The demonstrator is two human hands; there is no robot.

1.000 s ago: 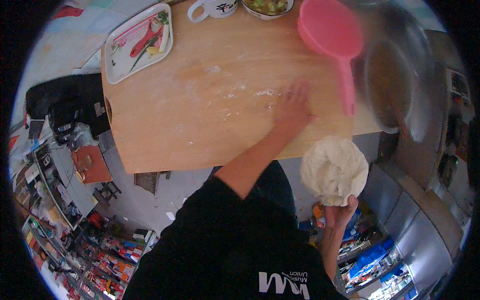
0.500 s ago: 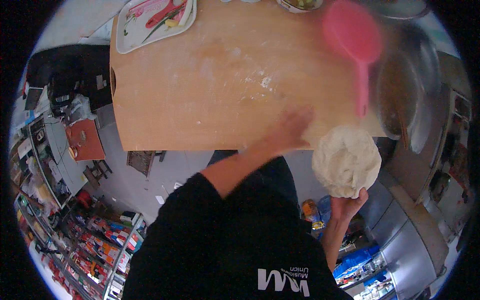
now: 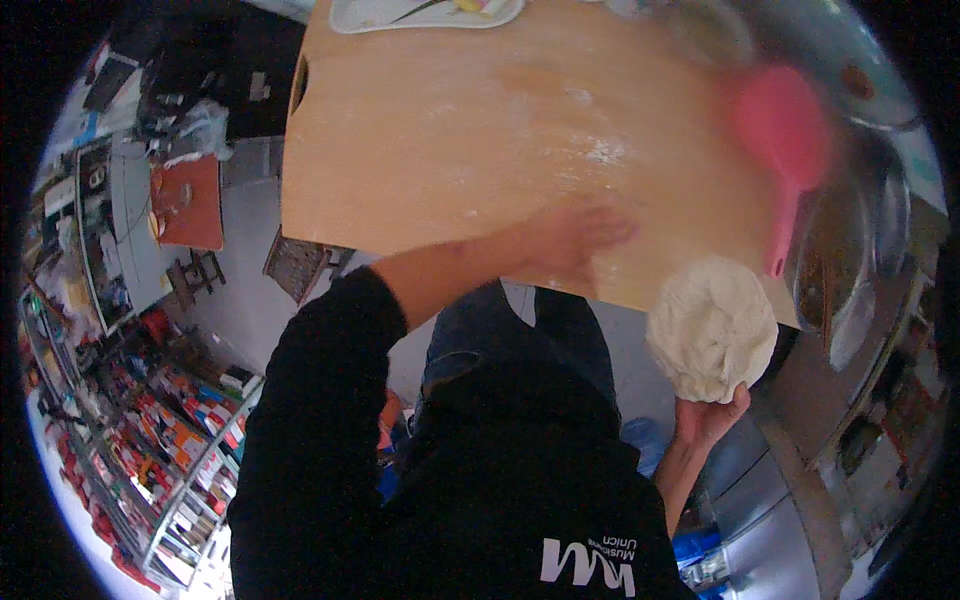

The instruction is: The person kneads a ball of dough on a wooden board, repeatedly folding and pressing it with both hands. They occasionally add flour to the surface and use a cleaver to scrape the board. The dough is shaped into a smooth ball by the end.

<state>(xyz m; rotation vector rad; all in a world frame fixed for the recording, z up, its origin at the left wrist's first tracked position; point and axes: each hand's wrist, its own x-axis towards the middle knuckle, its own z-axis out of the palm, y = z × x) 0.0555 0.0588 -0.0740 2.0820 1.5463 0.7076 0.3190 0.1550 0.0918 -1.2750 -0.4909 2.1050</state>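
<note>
A round, pale lump of dough (image 3: 712, 330) rests on my right hand (image 3: 712, 412), just past the table's front right corner. My fingers and thumb grip its near edge; most of the hand is hidden beneath it. The dough's top is dimpled and creased. Over the front part of the wooden table (image 3: 430, 150) my left hand (image 3: 580, 238) is stretched out flat, fingers blurred by motion and nothing in it. Whether it touches the wood I cannot tell. White flour (image 3: 603, 150) is smeared on the tabletop beyond that hand.
A pink plastic scoop (image 3: 785, 130) lies at the right side, its handle toward me. Beside it stands a large metal basin (image 3: 885, 225). At the far edge are a white tray (image 3: 430, 18) and a blurred bowl (image 3: 710, 35). Packed shelves (image 3: 180, 440) stand on the left.
The view has turned, so the table appears shifted to the right. My left hand has moved left over the tabletop, away from the dough. The dough stays in my right hand.
</note>
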